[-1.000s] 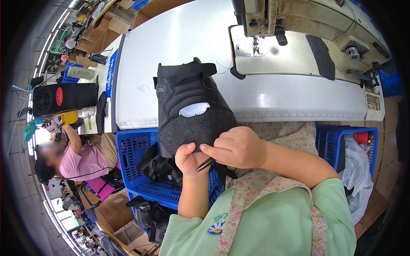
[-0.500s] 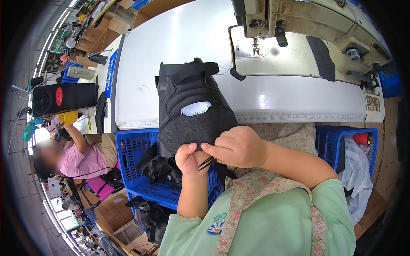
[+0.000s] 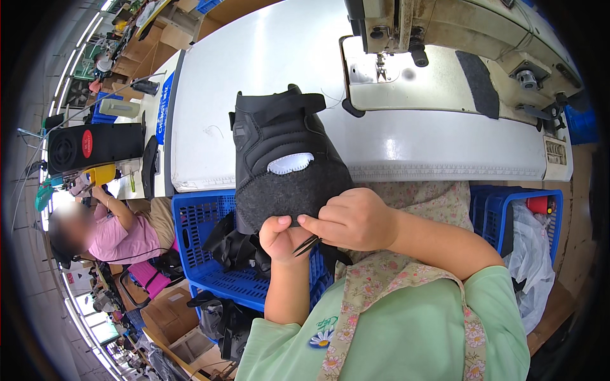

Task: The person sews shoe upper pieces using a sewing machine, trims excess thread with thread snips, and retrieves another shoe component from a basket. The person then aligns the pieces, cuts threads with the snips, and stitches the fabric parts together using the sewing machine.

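Observation:
A black shoe upper [image 3: 279, 136] with a dark grey felt-like toe part and a white stitched oval patch lies over the table's front edge. My left hand [image 3: 283, 238] pinches its near edge between thumb and fingers. Close against it, my right hand [image 3: 357, 219] is closed at the same edge, thumb and index finger beside the left thumb. A thin, dark, pointed tool [image 3: 306, 246], perhaps tweezers or thread snips, sticks out between my hands; which hand holds it is hidden.
A sewing machine [image 3: 438, 63] stands at the far right of the white table [image 3: 254, 57], a dark fabric piece [image 3: 478, 86] on its bed. Blue baskets [image 3: 190, 251] with black pieces sit below left; another [image 3: 518, 192] is at right. A co-worker [image 3: 130, 232] sits at left.
My hands and the shoe upper stay almost still, with only a tiny shift to the left. The co-worker's arm has moved slightly.

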Available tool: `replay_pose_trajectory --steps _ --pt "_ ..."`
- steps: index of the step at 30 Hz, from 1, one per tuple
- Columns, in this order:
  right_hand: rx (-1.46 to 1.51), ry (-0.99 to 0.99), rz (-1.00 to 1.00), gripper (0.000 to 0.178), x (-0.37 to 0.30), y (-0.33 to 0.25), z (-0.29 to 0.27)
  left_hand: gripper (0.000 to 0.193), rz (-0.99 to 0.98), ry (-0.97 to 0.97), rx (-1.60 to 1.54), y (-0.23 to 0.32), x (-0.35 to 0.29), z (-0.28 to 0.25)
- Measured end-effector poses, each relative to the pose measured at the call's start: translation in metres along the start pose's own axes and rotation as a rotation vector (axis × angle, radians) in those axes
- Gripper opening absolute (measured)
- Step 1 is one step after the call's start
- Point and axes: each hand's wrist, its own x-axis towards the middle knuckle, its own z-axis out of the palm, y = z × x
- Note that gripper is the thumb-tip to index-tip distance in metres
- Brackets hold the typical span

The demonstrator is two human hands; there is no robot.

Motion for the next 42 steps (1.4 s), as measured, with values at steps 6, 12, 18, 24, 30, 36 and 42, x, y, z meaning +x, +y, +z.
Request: replay_pose_trajectory --steps 6,12,18,24,30,36,42 --pt "0.088 -0.012 0.012 0.041 0.008 -0.004 -0.012 0.056 -0.066 -0.026 -0.053 0.003 -0.004 0.001" --pt "0.152 0.264 0.368 0.033 0.041 0.030 -0.046 0.080 0.050 -0.017 0.076 -0.002 -0.005 0.017" --pt "0.071 0.283 0.387 0.049 0.058 0.032 -0.054 0.083 0.050 -0.027 0.095 -0.005 -0.012 0.045" --pt "0.085 0.165 0.597 0.052 0.060 0.025 -0.074 0.088 0.043 -0.030 0.113 -0.008 -0.021 0.060" --pt "0.079 0.196 0.697 0.048 0.057 0.006 -0.081 0.078 -0.033 -0.107 0.414 -0.012 -0.038 0.077" --pt "0.026 0.329 0.559 0.046 0.038 0.015 -0.077 0.061 -0.095 0.075 0.418 -0.016 -0.037 0.108" --pt "0.099 0.358 0.563 0.046 0.034 0.014 -0.079 0.071 -0.127 0.120 0.470 -0.021 -0.036 0.108"
